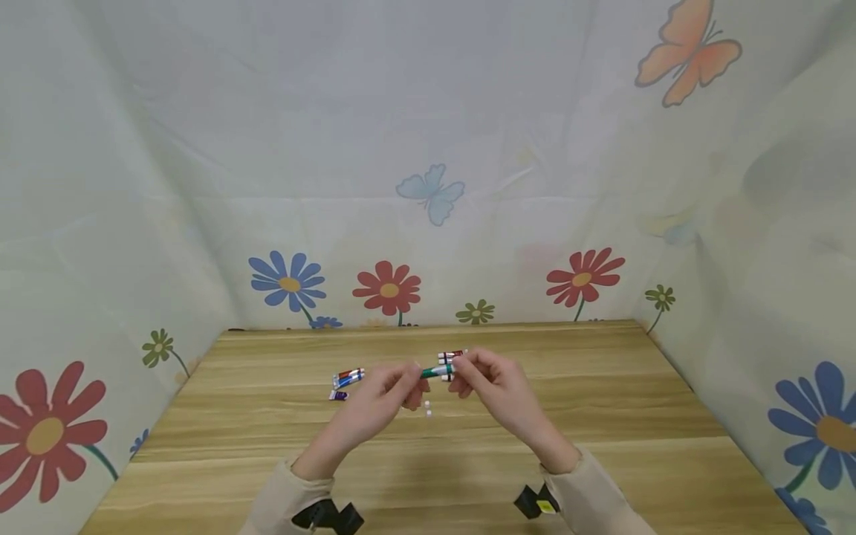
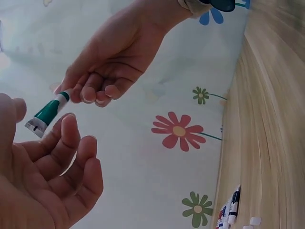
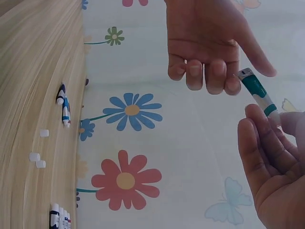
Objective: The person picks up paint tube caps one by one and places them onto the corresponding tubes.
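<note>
A small green and silver paint tube (image 1: 437, 371) hangs level above the table between my two hands. My right hand (image 1: 500, 390) pinches its narrow white end between thumb and forefinger, as the right wrist view shows. The left hand (image 1: 377, 401) is at the flat crimped end of the tube (image 3: 257, 89); its forefinger lies right at that end, while the thumb (image 3: 262, 67) stands a little apart on the other side. Its other fingers are loosely bent and hold nothing. Below the hands, several small white caps (image 3: 44, 133) lie loose on the table.
Left of the hands, red, blue and purple paint tubes (image 1: 339, 395) lie on the wooden table (image 1: 267, 446). Another group of tubes (image 1: 451, 356) with white caps lies behind the right hand, partly hidden. A flower-printed cloth (image 1: 521, 223) hangs along the table's far edge and sides.
</note>
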Tool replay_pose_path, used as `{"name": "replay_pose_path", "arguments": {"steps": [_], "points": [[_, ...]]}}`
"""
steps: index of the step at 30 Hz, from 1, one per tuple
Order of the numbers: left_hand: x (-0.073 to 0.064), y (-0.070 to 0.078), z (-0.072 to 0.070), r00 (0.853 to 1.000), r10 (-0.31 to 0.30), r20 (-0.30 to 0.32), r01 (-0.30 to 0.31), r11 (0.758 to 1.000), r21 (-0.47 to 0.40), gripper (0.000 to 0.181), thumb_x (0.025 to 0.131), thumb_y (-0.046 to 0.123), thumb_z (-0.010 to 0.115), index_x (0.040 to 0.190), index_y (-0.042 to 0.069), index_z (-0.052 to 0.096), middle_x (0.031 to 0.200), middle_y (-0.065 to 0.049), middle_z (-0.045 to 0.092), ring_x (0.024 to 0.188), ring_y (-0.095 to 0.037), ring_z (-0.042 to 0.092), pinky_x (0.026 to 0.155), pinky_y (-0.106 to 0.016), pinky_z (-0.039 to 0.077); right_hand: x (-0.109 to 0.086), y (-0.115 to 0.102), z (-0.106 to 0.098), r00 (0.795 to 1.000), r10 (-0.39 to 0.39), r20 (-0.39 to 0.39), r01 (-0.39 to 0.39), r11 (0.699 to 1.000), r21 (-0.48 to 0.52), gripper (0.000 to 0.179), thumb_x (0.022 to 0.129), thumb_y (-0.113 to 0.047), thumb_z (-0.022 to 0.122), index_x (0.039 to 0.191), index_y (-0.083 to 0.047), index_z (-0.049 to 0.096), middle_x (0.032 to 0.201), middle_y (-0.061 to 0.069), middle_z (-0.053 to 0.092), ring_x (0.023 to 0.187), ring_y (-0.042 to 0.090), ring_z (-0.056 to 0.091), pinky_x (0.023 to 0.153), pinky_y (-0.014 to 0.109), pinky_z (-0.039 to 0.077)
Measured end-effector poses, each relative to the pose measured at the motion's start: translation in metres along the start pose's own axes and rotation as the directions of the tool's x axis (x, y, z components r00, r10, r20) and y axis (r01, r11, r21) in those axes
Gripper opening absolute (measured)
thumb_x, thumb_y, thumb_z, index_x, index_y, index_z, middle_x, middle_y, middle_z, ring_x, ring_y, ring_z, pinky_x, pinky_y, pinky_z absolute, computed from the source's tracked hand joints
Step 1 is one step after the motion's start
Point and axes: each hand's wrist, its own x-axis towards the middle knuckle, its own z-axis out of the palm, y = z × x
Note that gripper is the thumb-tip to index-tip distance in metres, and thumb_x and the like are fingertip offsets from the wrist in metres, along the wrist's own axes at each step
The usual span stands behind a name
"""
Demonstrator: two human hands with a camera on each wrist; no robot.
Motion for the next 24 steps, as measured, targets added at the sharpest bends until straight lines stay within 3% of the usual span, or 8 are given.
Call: {"name": "replay_pose_path", "arguments": {"steps": [4, 9, 13, 17, 20, 24], "points": [[0.0001, -0.0007, 0.0000, 0.999, -0.050, 0.008, 0.050, 0.999, -0.021, 0.049, 0.109, 0.044, 0.039, 0.089, 0.007, 0.065, 0.073, -0.004, 0.059, 0.068, -0.017, 0.055, 0.065, -0.028, 0.044, -0.0012, 0.0007, -0.0003, 1.000, -0.028, 0.011, 0.029, 0.999, -0.027, 0.018, 0.104, -0.024, 0.059, 0.099, -0.010, 0.069, 0.084, 0.000, 0.072, 0.075, 0.026, 0.068, 0.070, 0.037, 0.059], [0.0004, -0.0015, 0.0016, 0.999, -0.020, -0.028, 0.021, 0.999, 0.034, 0.033, 0.104, 0.043, 0.053, 0.091, 0.015, 0.065, 0.076, -0.002, 0.058, 0.065, -0.015, 0.050, 0.054, -0.025, 0.037, -0.0018, 0.0016, 0.0000, 0.999, -0.032, 0.013, 0.033, 0.998, -0.061, 0.019, 0.104, -0.027, 0.058, 0.099, -0.012, 0.069, 0.081, -0.002, 0.070, 0.073, 0.027, 0.067, 0.068, 0.036, 0.058], [0.0000, -0.0006, 0.0048, 0.990, 0.117, -0.077, -0.102, 0.980, 0.172, 0.023, 0.101, 0.041, 0.059, 0.092, 0.022, 0.068, 0.076, 0.006, 0.059, 0.065, -0.012, 0.050, 0.053, -0.026, 0.040, -0.0031, 0.0027, 0.0004, 0.999, -0.015, 0.029, 0.019, 0.993, -0.121, 0.025, 0.106, -0.029, 0.053, 0.089, -0.014, 0.064, 0.070, -0.003, 0.059, 0.060, 0.017, 0.054, 0.055, 0.025, 0.048], [0.0002, 0.0014, 0.0078, 0.953, 0.285, -0.103, -0.238, 0.914, 0.329, 0.017, 0.100, 0.036, 0.063, 0.093, 0.021, 0.068, 0.074, 0.014, 0.055, 0.066, -0.008, 0.050, 0.055, -0.026, 0.042, -0.0037, 0.0019, 0.0000, 0.998, 0.040, 0.053, -0.032, 0.988, -0.151, 0.030, 0.109, -0.030, 0.047, 0.084, -0.015, 0.058, 0.065, -0.002, 0.048, 0.053, 0.010, 0.039, 0.048, 0.023, 0.033], [0.0004, 0.0024, 0.0087, 0.930, 0.349, -0.111, -0.284, 0.879, 0.383, 0.014, 0.098, 0.032, 0.066, 0.093, 0.019, 0.068, 0.075, 0.015, 0.056, 0.067, -0.006, 0.050, 0.057, -0.024, 0.044, -0.0033, -0.0004, -0.0019, 0.993, 0.081, 0.085, -0.067, 0.985, -0.161, 0.030, 0.109, -0.030, 0.046, 0.089, -0.013, 0.059, 0.065, -0.002, 0.043, 0.052, 0.008, 0.035, 0.047, 0.022, 0.030], [0.0013, 0.0011, 0.0097, 0.912, 0.395, -0.106, -0.319, 0.849, 0.422, 0.011, 0.097, 0.028, 0.069, 0.092, 0.018, 0.068, 0.078, 0.015, 0.059, 0.070, -0.005, 0.053, 0.060, -0.025, 0.049, -0.0020, -0.0012, -0.0067, 0.984, 0.107, 0.145, -0.083, 0.983, -0.163, 0.029, 0.110, -0.029, 0.043, 0.102, -0.010, 0.063, 0.064, -0.002, 0.040, 0.051, 0.007, 0.032, 0.047, 0.022, 0.028]]}}
